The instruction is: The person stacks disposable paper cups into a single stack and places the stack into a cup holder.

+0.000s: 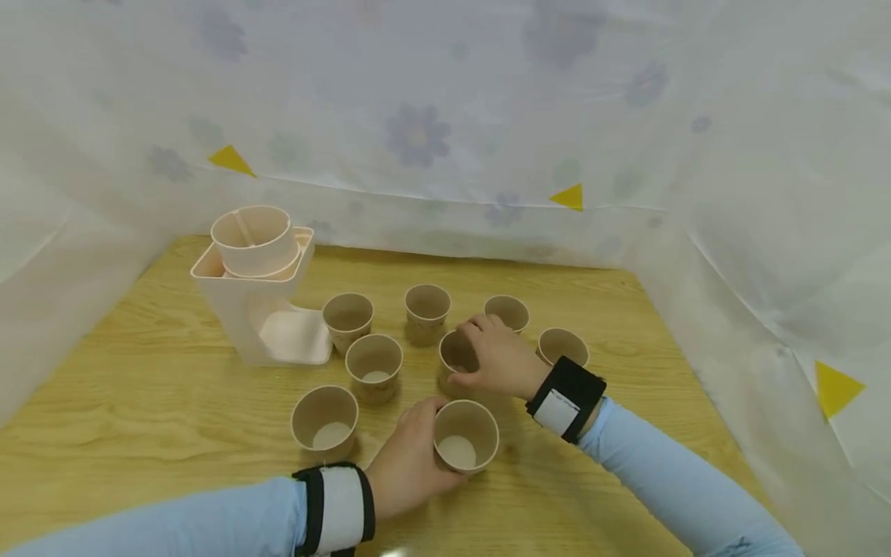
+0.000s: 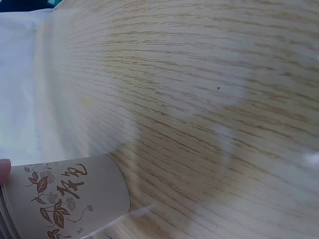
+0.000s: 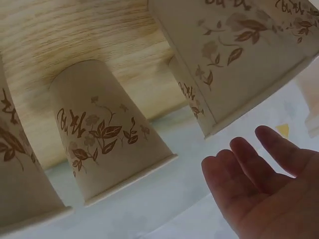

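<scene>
1. Cups [image 1: 373, 357], eight in view from the head camera, are gathered mouth-up about the middle of the wooden tabletop [image 1: 139, 402].
2. The left hand [image 1: 411, 460] is curled round the left side of the near cup [image 1: 465, 437], holding it. From where I am, I can't tell whether its base touches the wood.
3. Seen from the left wrist, that cup's pale side carries brown leaves, flowers and writing.
4. The right hand [image 1: 504, 360] is over the middle cup [image 1: 454, 360], fingers parted wide and reaching across the top, thumb toward the near side. Whether it touches the rim, I can't tell.
5. From the right wrist, the fingers [image 3: 224, 174] are spread just beside a cup's rim, with other printed cups nearby.
6. Over at the far left is a pale stand [image 1: 237, 317], a round tub [image 1: 267, 259] set in its square top; one cup is just beside its foot.
7. Each wrist wears a black-and-white band [image 1: 567, 394] below a light blue sleeve [image 1: 654, 464].
8. Behind, a flowered sheet [image 1: 445, 77] hangs, marked with yellow triangles [image 1: 233, 160].
</scene>
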`<state>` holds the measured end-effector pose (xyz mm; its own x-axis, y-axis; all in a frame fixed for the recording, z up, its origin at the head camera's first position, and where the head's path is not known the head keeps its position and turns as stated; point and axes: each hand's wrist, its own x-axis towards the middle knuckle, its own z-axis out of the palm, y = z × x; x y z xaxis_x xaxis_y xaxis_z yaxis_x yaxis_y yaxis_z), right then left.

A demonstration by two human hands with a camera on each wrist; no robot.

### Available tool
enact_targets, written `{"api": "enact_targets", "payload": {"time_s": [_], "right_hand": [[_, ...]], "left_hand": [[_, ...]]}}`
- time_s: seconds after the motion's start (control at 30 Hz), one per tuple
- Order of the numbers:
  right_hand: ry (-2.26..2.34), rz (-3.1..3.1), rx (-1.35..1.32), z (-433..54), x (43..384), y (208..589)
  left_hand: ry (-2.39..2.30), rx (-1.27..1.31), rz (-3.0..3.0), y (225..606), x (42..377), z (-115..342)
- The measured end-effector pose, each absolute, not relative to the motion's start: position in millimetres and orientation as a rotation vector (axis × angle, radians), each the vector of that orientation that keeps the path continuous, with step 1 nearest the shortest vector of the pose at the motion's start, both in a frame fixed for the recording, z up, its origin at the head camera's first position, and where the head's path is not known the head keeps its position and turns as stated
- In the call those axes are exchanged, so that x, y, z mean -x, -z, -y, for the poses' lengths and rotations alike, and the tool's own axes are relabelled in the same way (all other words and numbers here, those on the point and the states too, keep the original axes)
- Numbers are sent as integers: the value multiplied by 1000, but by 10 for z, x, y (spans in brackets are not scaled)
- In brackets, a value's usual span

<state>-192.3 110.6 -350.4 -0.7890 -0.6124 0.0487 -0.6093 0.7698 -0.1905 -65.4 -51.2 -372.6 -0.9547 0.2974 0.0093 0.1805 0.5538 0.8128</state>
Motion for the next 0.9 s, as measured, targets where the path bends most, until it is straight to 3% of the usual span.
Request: {"api": "enact_targets", "payload": {"time_s": [0.6, 0.9], "right_hand": [[374, -2889, 961, -1166, 1924, 3444], [509, -2945, 1095, -1386, 1649, 2866]], "left_hand": [[-1370, -372, -2625, 3738, 685, 491], [-1378, -397, -2648, 3735, 682, 474]]}}
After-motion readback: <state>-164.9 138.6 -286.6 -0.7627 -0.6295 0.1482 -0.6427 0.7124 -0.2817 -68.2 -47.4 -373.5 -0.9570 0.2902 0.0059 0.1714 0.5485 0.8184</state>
